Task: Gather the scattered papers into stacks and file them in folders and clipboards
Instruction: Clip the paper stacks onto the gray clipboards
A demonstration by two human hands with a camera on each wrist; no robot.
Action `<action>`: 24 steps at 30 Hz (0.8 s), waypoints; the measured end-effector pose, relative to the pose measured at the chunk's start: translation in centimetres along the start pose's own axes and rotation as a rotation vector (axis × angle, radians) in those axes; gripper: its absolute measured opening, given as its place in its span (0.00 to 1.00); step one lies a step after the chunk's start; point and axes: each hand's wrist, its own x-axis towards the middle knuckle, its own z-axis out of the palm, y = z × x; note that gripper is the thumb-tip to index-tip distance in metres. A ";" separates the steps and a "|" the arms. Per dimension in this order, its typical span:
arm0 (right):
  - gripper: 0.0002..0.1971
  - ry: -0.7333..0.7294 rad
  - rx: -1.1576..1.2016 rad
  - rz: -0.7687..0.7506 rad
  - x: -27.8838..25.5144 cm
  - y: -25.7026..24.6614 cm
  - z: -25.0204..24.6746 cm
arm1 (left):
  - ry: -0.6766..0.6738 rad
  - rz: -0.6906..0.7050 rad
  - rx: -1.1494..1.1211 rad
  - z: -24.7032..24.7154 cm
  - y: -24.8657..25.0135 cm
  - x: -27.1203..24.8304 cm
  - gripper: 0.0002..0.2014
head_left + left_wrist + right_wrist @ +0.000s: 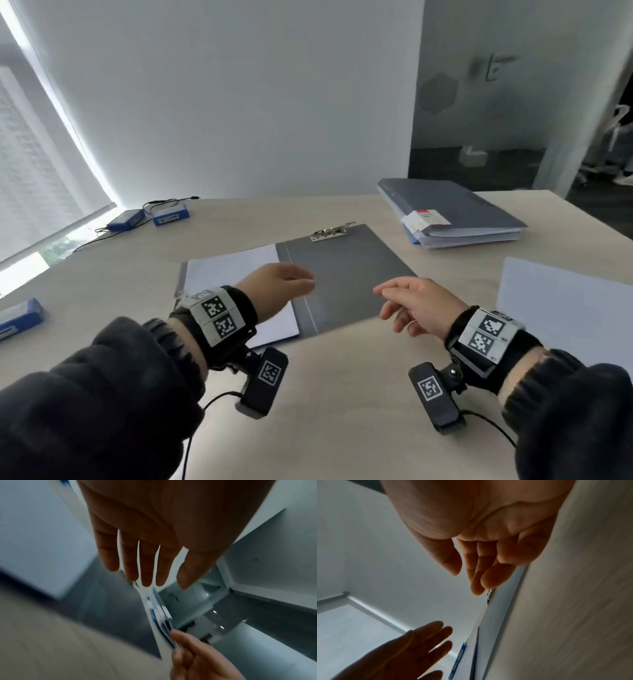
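A grey clipboard folder [342,277] lies open on the table, with a metal clip [330,233] at its far edge and white paper [233,270] on its left leaf. My left hand [284,284] hovers over the folder's spine with straight fingers [147,563], holding nothing. My right hand [407,305] hangs just above the folder's near right corner, its fingers [477,566] relaxed and empty. A loose white sheet [565,305] lies at the right. A blue-grey folder [452,212] stuffed with papers rests at the back right.
Two blue boxes [147,216] with cables sit at the back left, and another blue box [17,318] lies at the left edge. The pale wooden table [342,394] stretches bare in front of the hands. A window with a blind is on the left.
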 end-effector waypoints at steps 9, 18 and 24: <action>0.08 0.556 0.059 0.070 -9.8 4.8 -14.4 | -0.333 0.093 -0.345 16.1 12.0 1.7 0.15; 0.13 0.845 -0.148 0.273 -16.7 11.4 -26.4 | -0.398 0.097 -0.066 24.5 19.7 6.0 0.26; 0.33 0.769 -0.425 0.671 -19.8 14.0 -32.3 | -0.473 0.159 0.041 28.5 23.3 6.1 0.24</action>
